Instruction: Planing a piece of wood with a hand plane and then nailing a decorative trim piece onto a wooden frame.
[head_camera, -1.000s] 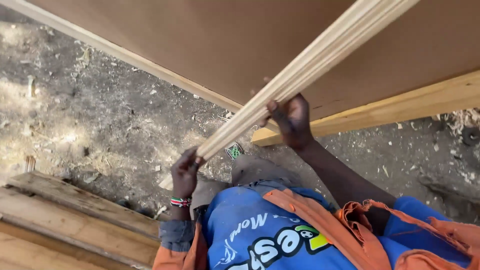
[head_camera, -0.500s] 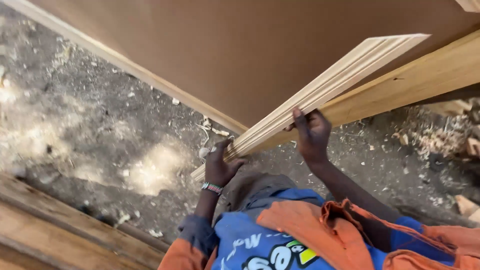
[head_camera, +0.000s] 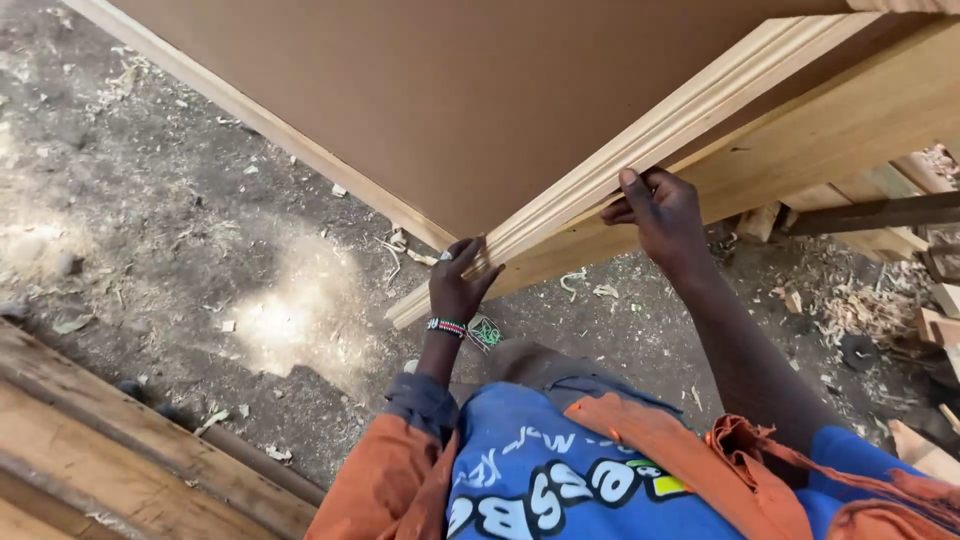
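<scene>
- Two hands on one long pale moulding strip (head_camera: 640, 140), its axis running from seven o'clock up to one o'clock across the brown board (head_camera: 450, 90).
- Our left hand (head_camera: 458, 285) grips near its low end, nearer us.
- Our right hand (head_camera: 662, 212) clasps it higher up.
- Grooved, clean-cut faces; a timber rail (head_camera: 850, 120) lies just behind.
</scene>
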